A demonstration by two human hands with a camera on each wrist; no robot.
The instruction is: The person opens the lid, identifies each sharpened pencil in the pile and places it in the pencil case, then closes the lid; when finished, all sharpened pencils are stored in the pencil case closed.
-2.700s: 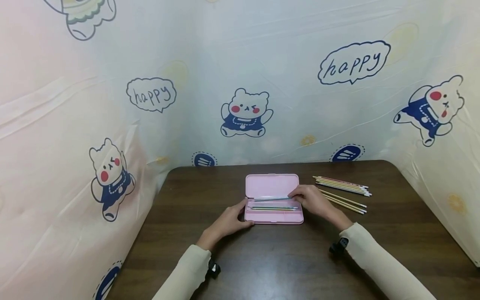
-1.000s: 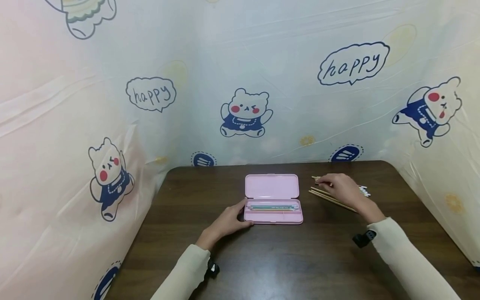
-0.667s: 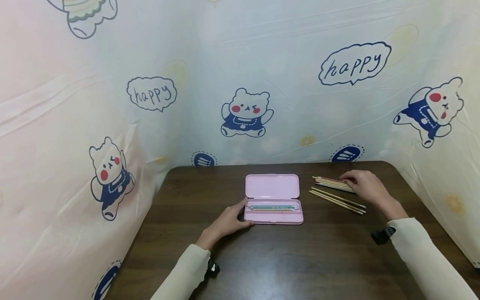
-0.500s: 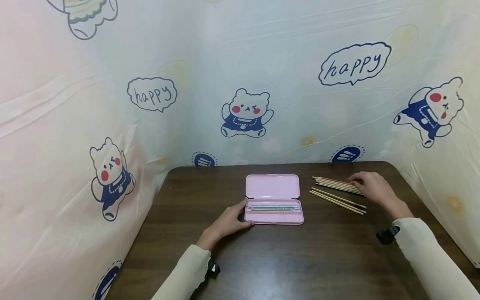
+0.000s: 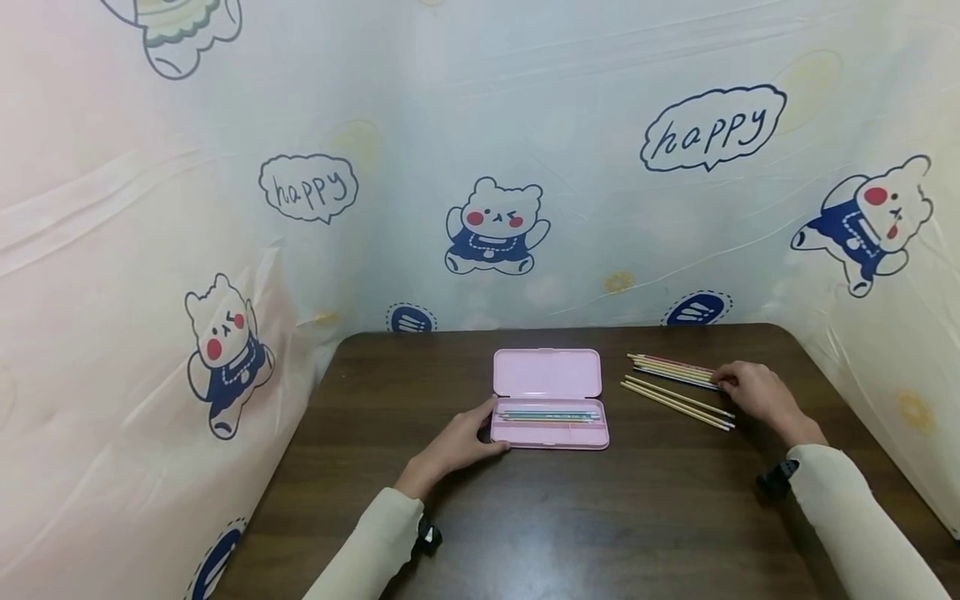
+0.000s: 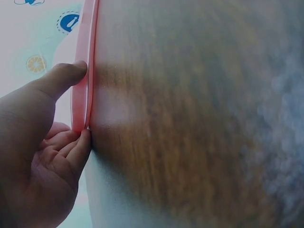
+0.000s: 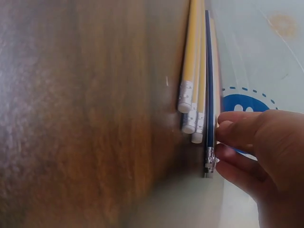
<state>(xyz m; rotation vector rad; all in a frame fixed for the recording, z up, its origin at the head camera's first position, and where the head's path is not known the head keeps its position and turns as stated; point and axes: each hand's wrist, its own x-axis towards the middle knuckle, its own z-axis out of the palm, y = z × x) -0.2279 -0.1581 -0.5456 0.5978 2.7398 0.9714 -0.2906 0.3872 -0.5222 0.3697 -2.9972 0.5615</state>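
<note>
My left hand (image 5: 453,437) grips the left end of a pink pencil case (image 5: 517,442), thumb at its front corner and fingers behind. The case lies with its lid (image 5: 547,372) raised, and several pencils (image 5: 547,416) rest inside. At the far right, my right hand (image 5: 759,392) pinches at the eraser end of a far bundle of pencils (image 5: 667,367). In the right wrist view, its curled fingertips (image 7: 224,124) sit against a dark blue pencil (image 7: 209,95) in that bundle. The hand hides the bundle's other eraser ends.
A nearer group of yellow pencils (image 5: 678,402) with white erasers lies just in front of the bundle. All rest on a dark wooden table (image 5: 555,517). A patterned cloth (image 5: 600,192) hangs behind and along both sides.
My right hand has left the case, passed over the loose pencils and moved right to the far bundle's eraser ends. A pencil it held now lies in the case. My left hand stays put.
</note>
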